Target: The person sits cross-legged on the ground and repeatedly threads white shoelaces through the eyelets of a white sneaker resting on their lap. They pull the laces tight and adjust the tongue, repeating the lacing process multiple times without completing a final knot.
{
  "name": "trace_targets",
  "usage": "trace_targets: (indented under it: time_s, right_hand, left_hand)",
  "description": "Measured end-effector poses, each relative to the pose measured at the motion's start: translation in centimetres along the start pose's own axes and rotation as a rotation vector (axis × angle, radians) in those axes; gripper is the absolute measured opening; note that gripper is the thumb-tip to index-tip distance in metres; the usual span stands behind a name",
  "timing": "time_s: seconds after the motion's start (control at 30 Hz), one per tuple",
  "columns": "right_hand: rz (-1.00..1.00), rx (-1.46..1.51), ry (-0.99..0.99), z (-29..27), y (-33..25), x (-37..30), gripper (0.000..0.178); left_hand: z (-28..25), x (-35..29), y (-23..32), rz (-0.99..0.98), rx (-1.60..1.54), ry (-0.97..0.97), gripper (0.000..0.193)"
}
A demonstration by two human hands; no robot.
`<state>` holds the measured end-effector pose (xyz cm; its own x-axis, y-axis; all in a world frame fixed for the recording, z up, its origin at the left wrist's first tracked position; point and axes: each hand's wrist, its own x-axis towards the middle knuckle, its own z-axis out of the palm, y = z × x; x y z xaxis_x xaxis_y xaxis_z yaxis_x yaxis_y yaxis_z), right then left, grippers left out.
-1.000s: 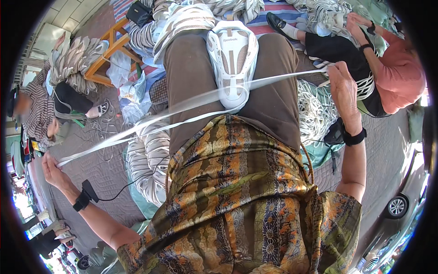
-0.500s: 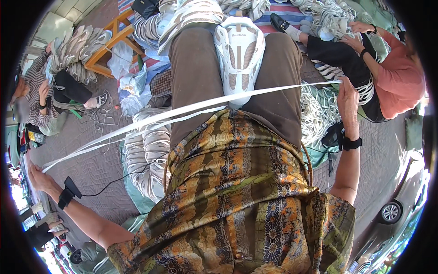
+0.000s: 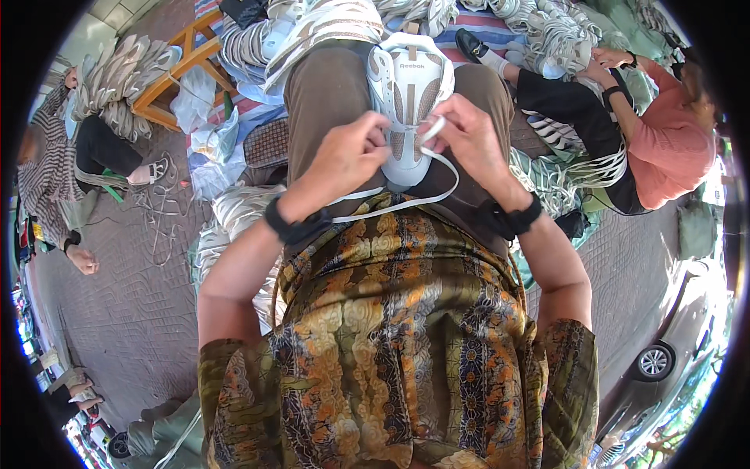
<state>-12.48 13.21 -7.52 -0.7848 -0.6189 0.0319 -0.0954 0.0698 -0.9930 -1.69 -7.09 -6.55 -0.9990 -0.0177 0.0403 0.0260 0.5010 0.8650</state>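
Right hand (image 3: 469, 139) pinches the white lace (image 3: 434, 128) over the shoe (image 3: 410, 84); left hand (image 3: 349, 156) sits curled alongside, its grip unclear!

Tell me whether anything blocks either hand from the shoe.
Nothing visible does. The left hand and right hand are at the shoe's two sides, the right pinching the lace; its slack bows out on the near side, clear of both.
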Motion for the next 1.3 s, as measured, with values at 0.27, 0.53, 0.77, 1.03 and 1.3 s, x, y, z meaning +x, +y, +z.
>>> trace_targets:
  time_s: [0.27, 0.53, 0.77, 1.03, 1.3]
  right_hand:
    - [-0.423, -0.846, 0.074, 1.2, 2.0, 0.7, 0.011]
    - [-0.259, -0.709, 0.096, 0.7, 1.8, 0.6, 0.006]
    - [-0.282, -0.833, 0.107, 1.6, 1.7, 0.9, 0.007]
    - [-0.117, -0.810, 0.079, 2.0, 1.1, 0.8, 0.010]
    - [-0.030, -0.635, -0.004, 1.3, 1.9, 2.2, 0.009]
  left_hand:
    - [2.6, 1.3, -2.7, 0.094, 0.234, -0.067, 0.031]
    - [2.1, 0.9, -3.0, 0.150, 0.227, -0.109, 0.028]
    - [2.3, 0.8, -3.2, 0.163, 0.208, -0.104, 0.025]
    - [2.6, 0.8, -3.6, 0.216, 0.212, -0.017, 0.018]
    - [2.3, 0.9, -2.9, 0.192, 0.240, -0.096, 0.026]
